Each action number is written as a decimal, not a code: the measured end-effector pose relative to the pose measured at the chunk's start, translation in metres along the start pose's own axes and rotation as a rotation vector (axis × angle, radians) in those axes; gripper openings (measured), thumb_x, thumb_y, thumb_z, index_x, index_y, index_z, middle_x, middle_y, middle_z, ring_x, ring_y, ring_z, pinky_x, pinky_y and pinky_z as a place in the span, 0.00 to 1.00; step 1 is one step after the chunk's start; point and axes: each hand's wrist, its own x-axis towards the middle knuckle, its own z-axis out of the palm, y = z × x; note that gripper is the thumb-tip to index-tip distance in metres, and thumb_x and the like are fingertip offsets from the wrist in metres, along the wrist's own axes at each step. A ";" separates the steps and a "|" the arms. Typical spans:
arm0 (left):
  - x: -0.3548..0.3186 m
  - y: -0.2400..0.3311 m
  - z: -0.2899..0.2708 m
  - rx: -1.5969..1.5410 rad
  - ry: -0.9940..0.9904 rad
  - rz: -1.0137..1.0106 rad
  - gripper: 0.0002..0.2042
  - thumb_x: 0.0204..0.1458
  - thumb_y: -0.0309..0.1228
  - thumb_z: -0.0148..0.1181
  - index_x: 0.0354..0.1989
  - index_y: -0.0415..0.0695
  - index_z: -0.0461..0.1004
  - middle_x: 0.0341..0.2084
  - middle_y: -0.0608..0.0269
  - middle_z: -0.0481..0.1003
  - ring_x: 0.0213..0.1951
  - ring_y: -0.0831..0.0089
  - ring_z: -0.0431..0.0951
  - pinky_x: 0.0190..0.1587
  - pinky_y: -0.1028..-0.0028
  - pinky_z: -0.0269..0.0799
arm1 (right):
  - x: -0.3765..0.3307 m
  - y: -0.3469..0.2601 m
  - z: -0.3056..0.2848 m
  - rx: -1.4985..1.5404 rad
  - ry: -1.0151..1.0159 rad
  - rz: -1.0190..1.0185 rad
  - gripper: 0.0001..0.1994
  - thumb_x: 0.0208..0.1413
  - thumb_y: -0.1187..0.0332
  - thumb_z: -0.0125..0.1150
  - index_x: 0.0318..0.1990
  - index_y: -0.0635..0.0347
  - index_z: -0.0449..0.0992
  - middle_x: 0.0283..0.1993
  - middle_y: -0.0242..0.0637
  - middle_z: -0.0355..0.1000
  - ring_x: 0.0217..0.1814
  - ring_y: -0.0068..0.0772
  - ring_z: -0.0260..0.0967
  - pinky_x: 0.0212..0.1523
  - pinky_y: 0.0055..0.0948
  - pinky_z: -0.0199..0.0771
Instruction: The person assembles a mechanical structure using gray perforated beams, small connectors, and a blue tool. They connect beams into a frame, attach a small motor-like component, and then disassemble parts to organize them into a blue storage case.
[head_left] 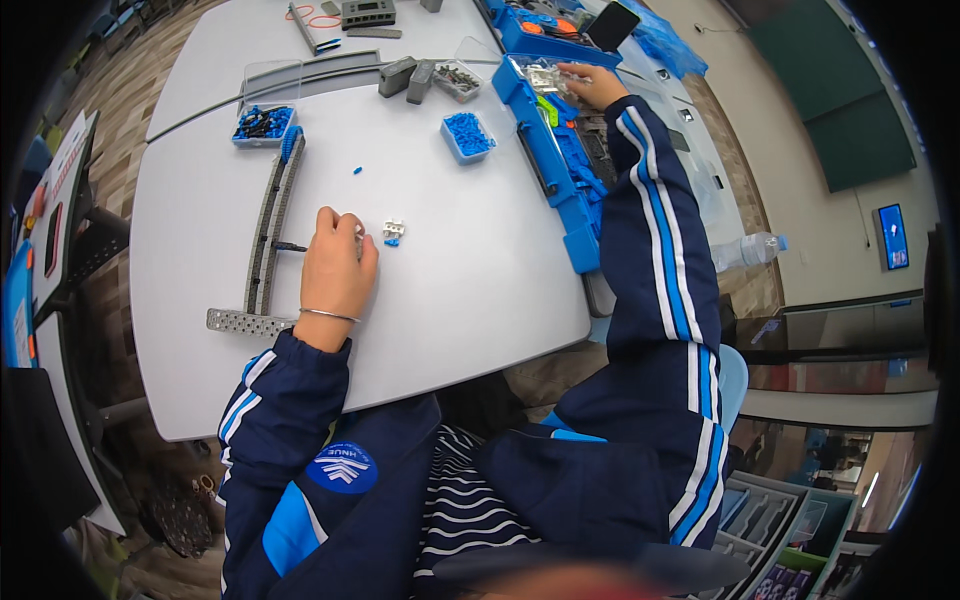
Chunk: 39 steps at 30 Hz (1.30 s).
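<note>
My left hand (338,265) is above the table, its fingers curled round a small white plastic piece (359,232) that shows only partly. Just right of it lie a white connector piece (394,227) and a small blue pin (391,242). To the left, a long grey beam frame (266,225) stretches away from me, with a perforated grey plate (247,322) at its near end and a dark shaft (290,246) pointing toward my hand. My right hand (598,88) reaches into the open blue case (530,120), fingers bent at a clear bag of white pieces (543,78); its fingertips are partly hidden.
Clear boxes hold blue pins (467,135), black and blue pins (264,124) and grey parts (457,80). Grey blocks (398,76) stand beside them. One loose blue pin (358,170) lies mid-table. A plastic bottle (748,251) is beyond my right arm.
</note>
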 end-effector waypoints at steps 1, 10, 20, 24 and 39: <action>0.000 -0.002 0.001 0.009 0.012 0.012 0.07 0.56 0.24 0.63 0.39 0.36 0.72 0.39 0.47 0.69 0.35 0.50 0.77 0.37 0.58 0.75 | 0.000 0.001 0.006 -0.131 0.032 -0.001 0.22 0.64 0.59 0.61 0.65 0.32 0.76 0.60 0.38 0.78 0.58 0.43 0.74 0.63 0.49 0.71; 0.005 -0.020 -0.001 -0.087 0.053 0.028 0.09 0.57 0.27 0.67 0.37 0.35 0.74 0.27 0.55 0.73 0.26 0.65 0.76 0.32 0.68 0.72 | -0.020 -0.080 -0.013 -0.329 0.186 0.023 0.23 0.68 0.54 0.57 0.65 0.54 0.75 0.60 0.45 0.76 0.60 0.43 0.74 0.62 0.43 0.73; 0.004 0.024 -0.017 -0.944 -0.262 -0.286 0.12 0.67 0.34 0.58 0.43 0.35 0.79 0.30 0.62 0.79 0.28 0.78 0.79 0.26 0.80 0.74 | -0.176 -0.325 0.075 0.846 -0.435 -0.321 0.27 0.66 0.59 0.62 0.65 0.71 0.68 0.50 0.53 0.78 0.43 0.39 0.83 0.41 0.33 0.85; 0.003 0.031 -0.022 -1.145 -0.376 -0.454 0.16 0.70 0.38 0.53 0.49 0.36 0.77 0.34 0.64 0.78 0.35 0.79 0.79 0.33 0.79 0.77 | -0.177 -0.324 0.071 0.588 -0.247 -0.464 0.25 0.60 0.63 0.69 0.62 0.66 0.74 0.46 0.46 0.77 0.39 0.39 0.80 0.42 0.34 0.81; -0.002 0.021 -0.015 -1.741 -0.711 -0.575 0.14 0.58 0.30 0.43 0.50 0.43 0.68 0.33 0.63 0.68 0.24 0.79 0.61 0.24 0.79 0.56 | -0.180 -0.323 0.076 0.541 -0.182 -0.577 0.11 0.59 0.67 0.64 0.47 0.62 0.80 0.41 0.40 0.74 0.42 0.37 0.74 0.47 0.33 0.75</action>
